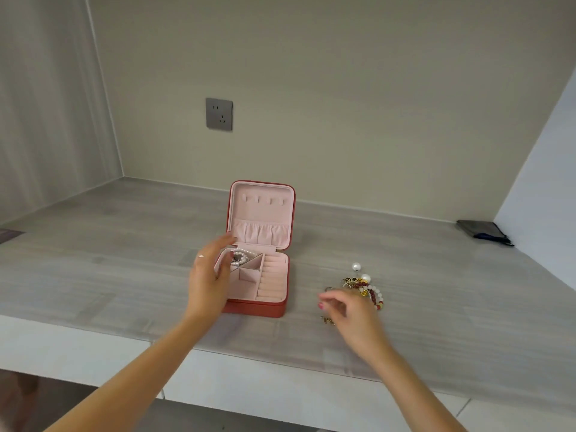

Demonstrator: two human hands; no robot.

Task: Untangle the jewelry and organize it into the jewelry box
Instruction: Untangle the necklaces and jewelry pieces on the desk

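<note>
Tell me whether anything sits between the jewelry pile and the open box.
Nothing visible does. The jewelry pile lies right of the jewelry box, with bare countertop between them; the lid is up.

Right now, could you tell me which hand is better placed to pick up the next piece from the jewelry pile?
Probably the right hand: it hovers at the tangled pile, while the left hand is by the jewelry box.

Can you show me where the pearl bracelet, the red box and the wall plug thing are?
pearl bracelet (240, 256), head view, on its white beads.
red box (254, 308), head view, on its front wall.
wall socket (219, 114), head view, on its grey faceplate.
</note>
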